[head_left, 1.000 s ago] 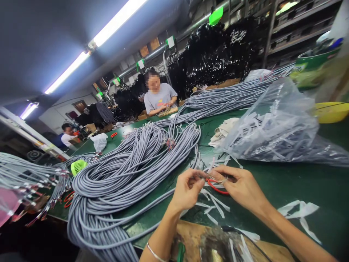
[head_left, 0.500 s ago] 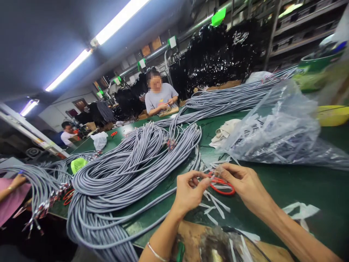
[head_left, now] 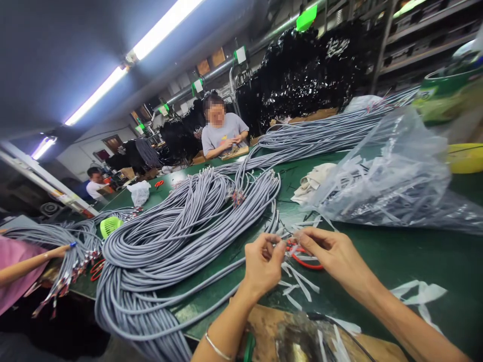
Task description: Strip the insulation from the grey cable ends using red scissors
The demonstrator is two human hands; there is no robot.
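Note:
My left hand point(head_left: 263, 264) and my right hand point(head_left: 332, 254) meet over the green table point(head_left: 396, 256), both pinching the stripped end of a grey cable point(head_left: 285, 240) between fingertips. Red-handled scissors point(head_left: 307, 259) lie on the table under my right hand. A big coil of grey cables point(head_left: 181, 236) lies just left of my hands. White paper strips point(head_left: 298, 284) are scattered beneath them.
A clear plastic bag of strips point(head_left: 388, 181) lies at right, a beige cloth point(head_left: 313, 178) behind it. Another person's arm in a pink sleeve point(head_left: 33, 261) handles cables at the left edge. A person in grey point(head_left: 222, 133) sits across the table. A green scoop point(head_left: 109, 226) sits at left.
My hands stayed together on the cable end, shifting only slightly. The arm in the pink sleeve reached in at the left and moved its cable bundle.

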